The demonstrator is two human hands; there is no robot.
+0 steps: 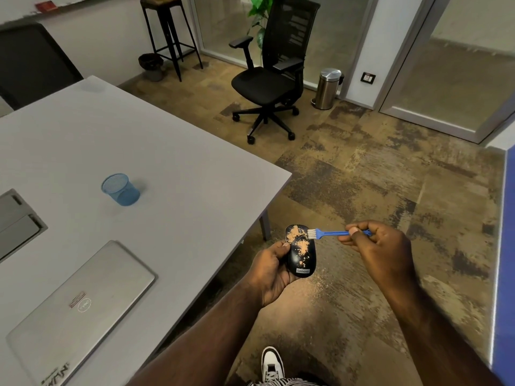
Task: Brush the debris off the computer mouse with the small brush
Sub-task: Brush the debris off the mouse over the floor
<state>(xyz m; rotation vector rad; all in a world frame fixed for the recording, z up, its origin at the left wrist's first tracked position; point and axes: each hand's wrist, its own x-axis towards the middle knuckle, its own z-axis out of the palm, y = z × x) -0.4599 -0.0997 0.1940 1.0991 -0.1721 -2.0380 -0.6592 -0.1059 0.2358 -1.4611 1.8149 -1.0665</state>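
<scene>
A black computer mouse [301,257] with tan debris scattered over its top is held above the floor, just off the table's corner. My left hand [269,271] grips it from the left side and underneath. My right hand [374,246] pinches the handle of a small blue brush [330,233] between thumb and fingers. The brush's white bristles touch the upper right part of the mouse.
A grey table [167,174] lies to the left with a closed silver laptop [80,305] and a blue mesh cup [120,189]. A black office chair [271,79], a steel bin [327,89] and a stool [170,32] stand on the patterned floor beyond.
</scene>
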